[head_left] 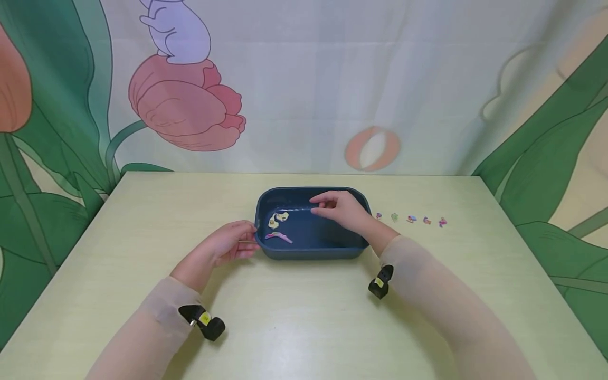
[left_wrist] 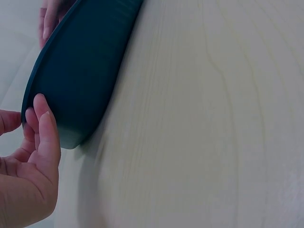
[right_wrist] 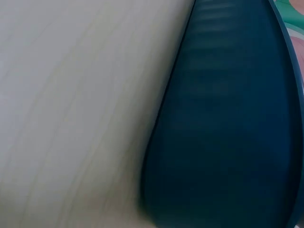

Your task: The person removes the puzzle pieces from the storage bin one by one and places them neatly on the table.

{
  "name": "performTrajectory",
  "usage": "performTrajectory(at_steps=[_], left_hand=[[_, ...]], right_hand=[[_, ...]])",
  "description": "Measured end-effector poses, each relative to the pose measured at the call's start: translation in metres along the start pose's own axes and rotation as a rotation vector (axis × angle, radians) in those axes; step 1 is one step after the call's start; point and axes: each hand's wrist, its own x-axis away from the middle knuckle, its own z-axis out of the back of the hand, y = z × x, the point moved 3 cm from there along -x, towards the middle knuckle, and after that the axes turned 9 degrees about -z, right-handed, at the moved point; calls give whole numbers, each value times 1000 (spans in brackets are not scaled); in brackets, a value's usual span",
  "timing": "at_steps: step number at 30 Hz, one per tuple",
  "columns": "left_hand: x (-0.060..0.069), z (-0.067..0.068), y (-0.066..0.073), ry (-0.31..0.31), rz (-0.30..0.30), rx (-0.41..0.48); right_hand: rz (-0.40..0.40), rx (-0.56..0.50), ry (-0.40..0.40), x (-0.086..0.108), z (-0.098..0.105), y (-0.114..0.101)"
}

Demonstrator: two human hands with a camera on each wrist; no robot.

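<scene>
Blue tub: one, upright on the pale table [head_left: 290, 322]; our 12 is its far side. Tub listed at [head_left: 313, 254].
Left hand [head_left: 231, 243]: at 9 o'clock, pinching the rim, thumb on one side, fingers against the outer wall.
Right hand [head_left: 340, 210]: over the tub toward 2 o'clock, thumb and forefinger apart; we see nothing held. Its own wrist view shows no fingers.
Tub contents: two yellowish pieces [head_left: 282, 216] at 9 o'clock, one pink strip [head_left: 278, 237] at 8.
Small trinkets [head_left: 411, 219]: five, in a row on the table at 3 o'clock, outside the tub.
Risk, tub: we judge it could swivel or tip if the right hand knocks the wall, being held at one end only.
Risk, trinkets: small and probably light; a low sleeve could scatter them, a hurried pinch miss them.
In the way: right forearm [head_left: 380, 236], crossing the rim at 4 o'clock, just beside the nearest trinket.
Surroundings: black wrist cameras [head_left: 380, 285] on both sleeves; flowered curtain [head_left: 304, 105] at 12.
</scene>
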Motion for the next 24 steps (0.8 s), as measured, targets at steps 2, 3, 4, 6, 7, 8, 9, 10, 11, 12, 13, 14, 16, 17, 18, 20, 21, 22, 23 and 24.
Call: performTrajectory(at_steps=[2,3,4,6,7,8,9,10,11,12,13,14,16,17,18,20,21,22,23,24], left_hand=[[0,0,1,-6,-4,1],[0,0,1,-8,-5,3],[1,1,2,-12,-7,5],[1,1,2,-16,-8,9],[1,1,2,-18,-8,11],[2,2,2,-18,-8,13],[2,2,2,-18,-7,14],[2,2,2,-19,-7,14],[2,3,2,-17,-7,14],[1,3,2,-18,-8,13],[1,3,2,-16,-6,14],[1,3,2,-15,-4,16],[1,3,2,-18,-2,21],[1,3,1,-22,-2,25],[0,3,1,-24,-1,30],[0,2,1,-27,0,42],[0,2,1,-31,-3,45],[0,2,0,-34,-4,48],[1,2,0,-35,-7,50],[1,3,0,-35,-8,50]], right_hand=[[-3,-5,-9,-4,-5,-4],[-3,-6,-14,-5,-7,-6],[-4,-9,-19,-7,-9,-7],[-4,-9,-28,-11,-14,-11],[-5,-11,-33,-13,-17,-13],[-4,-14,-37,-15,-20,-14],[-2,-17,-39,-17,-22,-16],[-1,-23,-42,-19,-24,-17],[-1,-28,-45,-21,-27,-18],[1,-30,-48,-23,-29,-19],[2,-33,-51,-25,-32,-20],[2,-34,-55,-27,-34,-21],[3,-31,-63,-30,-39,-23],[5,-22,-66,-32,-42,-23],[7,-16,-70,-34,-44,-24],[16,-2,-74,-38,-50,-25],[20,6,-77,-39,-53,-26],[23,17,-82,-40,-56,-26],[26,28,-89,-42,-59,-27],[26,40,-98,-43,-62,-27]])
